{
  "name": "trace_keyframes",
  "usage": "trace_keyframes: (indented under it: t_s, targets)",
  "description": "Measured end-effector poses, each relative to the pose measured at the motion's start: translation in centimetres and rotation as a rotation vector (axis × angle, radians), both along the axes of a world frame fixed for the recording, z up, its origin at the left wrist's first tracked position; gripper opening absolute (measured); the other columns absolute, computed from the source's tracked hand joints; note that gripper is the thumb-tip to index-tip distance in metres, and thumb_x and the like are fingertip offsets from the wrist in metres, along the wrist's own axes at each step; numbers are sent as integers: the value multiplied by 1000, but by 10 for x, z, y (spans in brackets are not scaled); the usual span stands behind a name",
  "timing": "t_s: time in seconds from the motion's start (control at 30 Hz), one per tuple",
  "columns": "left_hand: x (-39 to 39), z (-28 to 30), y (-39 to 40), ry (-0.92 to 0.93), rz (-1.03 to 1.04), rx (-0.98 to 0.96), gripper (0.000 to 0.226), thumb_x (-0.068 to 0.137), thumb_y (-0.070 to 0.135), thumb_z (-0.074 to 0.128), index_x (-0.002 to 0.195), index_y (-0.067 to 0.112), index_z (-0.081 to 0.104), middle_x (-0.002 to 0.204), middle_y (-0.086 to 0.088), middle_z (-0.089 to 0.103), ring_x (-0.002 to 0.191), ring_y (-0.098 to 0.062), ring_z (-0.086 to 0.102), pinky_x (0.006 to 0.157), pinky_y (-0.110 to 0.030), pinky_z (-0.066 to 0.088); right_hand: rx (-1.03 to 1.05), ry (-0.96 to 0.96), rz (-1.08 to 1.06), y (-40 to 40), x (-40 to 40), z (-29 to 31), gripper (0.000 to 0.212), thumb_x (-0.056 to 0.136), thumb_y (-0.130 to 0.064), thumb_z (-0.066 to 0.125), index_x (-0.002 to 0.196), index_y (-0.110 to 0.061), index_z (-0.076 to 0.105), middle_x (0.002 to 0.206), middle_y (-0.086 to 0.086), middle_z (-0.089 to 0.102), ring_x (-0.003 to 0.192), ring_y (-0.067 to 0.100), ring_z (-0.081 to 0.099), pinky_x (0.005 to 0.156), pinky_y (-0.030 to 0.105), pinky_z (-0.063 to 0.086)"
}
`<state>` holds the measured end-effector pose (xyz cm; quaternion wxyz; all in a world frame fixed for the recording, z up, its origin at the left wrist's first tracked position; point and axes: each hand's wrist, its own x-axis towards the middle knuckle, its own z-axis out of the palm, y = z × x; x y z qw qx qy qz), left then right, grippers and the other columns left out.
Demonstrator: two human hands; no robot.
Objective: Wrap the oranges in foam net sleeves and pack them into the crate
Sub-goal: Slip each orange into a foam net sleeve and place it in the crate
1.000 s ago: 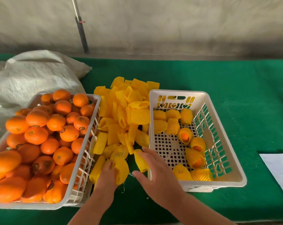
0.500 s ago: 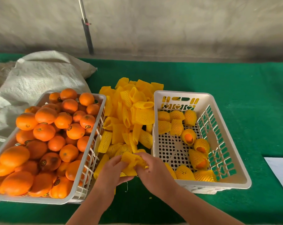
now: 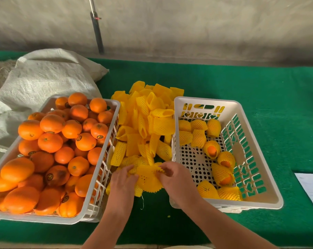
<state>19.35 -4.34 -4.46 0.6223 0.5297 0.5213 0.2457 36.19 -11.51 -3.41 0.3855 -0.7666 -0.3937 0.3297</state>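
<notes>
Pinched between the curled fingers of the left hand [image 3: 122,178] and the right hand [image 3: 172,174], a yellow foam net sleeve [image 3: 147,177] is stretched open just in front of the loose sleeve pile [image 3: 146,123]. Pulled too hard, the thin mesh could tear or slip from one pinch. The bare oranges [image 3: 51,151] wait in the left crate [image 3: 105,169]; wrapped oranges [image 3: 213,150] lie in the packing crate [image 3: 259,162] on the right.

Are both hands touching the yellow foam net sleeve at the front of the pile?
Touching. The head view shows the left hand and right hand pinching opposite edges of the foam net sleeve, stretching it open.
</notes>
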Motion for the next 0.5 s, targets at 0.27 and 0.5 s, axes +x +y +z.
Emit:
trace_keyframes:
  t_s: [0.27, 0.5]
  targets:
    - [5, 13, -4, 487, -117, 669, 29, 98, 37, 68, 126, 30, 66, 94, 26, 58, 76, 5, 59, 58, -9, 43, 50, -147, 49, 1, -14, -1, 20, 93, -50, 70, 91, -30, 71, 76, -15, 64, 77, 1, 62, 64, 14, 48]
    - [-17, 13, 20, 569, -382, 815, 39, 94, -5, 58, 92, 32, 48, 106, 17, 55, 70, -12, 61, 53, -35, 54, 16, 30, 14, 16, 2, -10, 12, 95, -28, 75, 103, -37, 73, 95, -18, 73, 84, 3, 72, 75, 28, 64]
